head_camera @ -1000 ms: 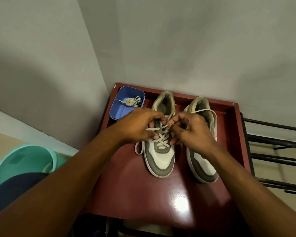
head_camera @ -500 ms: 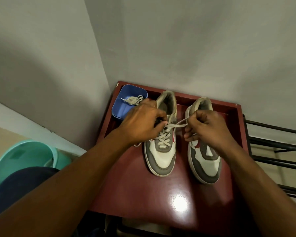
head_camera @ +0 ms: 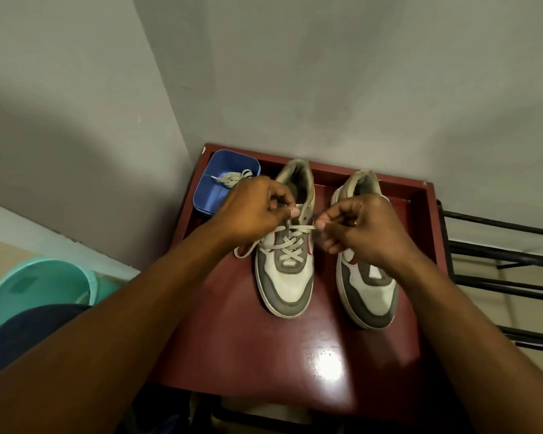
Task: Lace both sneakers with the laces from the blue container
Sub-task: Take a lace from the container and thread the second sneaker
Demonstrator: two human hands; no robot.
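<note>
Since half a second ago the right hand [head_camera: 358, 228] has come back in from over the second sneaker [head_camera: 370, 292], so the stretch of lace [head_camera: 290, 245] it draws sideways is now short. Its thumb and forefinger pinch that lace end just right of the half-laced sneaker [head_camera: 287, 283]. The left hand [head_camera: 257, 211] is curled at the upper eyelets, pinching the other strand, and a loose loop trails out beneath it. Both sneakers lie side by side in the middle of the table [head_camera: 248, 355], long axes running near edge to far edge, toes toward the near edge. The blue container [head_camera: 207, 195] sits at the far left corner and holds a spare lace [head_camera: 232, 178].
</note>
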